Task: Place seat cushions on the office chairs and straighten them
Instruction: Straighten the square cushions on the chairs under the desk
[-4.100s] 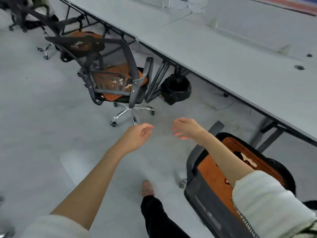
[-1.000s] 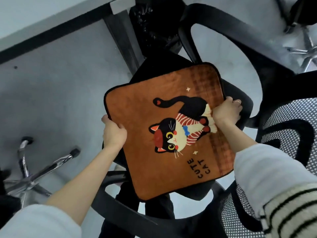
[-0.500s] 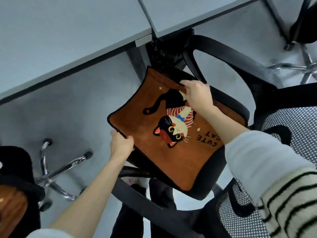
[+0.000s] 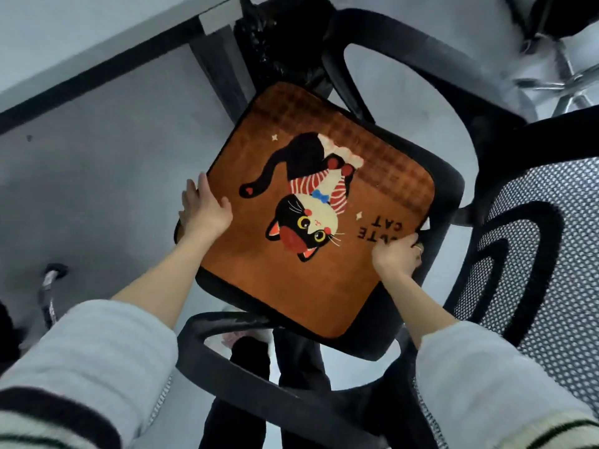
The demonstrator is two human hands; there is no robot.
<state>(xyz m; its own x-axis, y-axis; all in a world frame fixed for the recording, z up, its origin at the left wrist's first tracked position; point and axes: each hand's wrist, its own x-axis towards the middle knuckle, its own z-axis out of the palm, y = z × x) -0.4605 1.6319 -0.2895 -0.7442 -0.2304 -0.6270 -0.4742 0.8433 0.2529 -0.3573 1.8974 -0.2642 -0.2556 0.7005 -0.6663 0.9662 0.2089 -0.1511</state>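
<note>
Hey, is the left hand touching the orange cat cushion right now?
Touching. The head view shows the left hand lying flat with straight fingers over the cushion at its left edge, no gap visible.

Even, soft daylight, faint shadows; wide-angle bending and slight blur toward the edges

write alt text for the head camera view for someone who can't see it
An orange cat-print seat cushion lies on a black office chair, seen from above. The left hand rests flat on its left edge; the right hand grips its right edge beside the mesh backrest.
</note>
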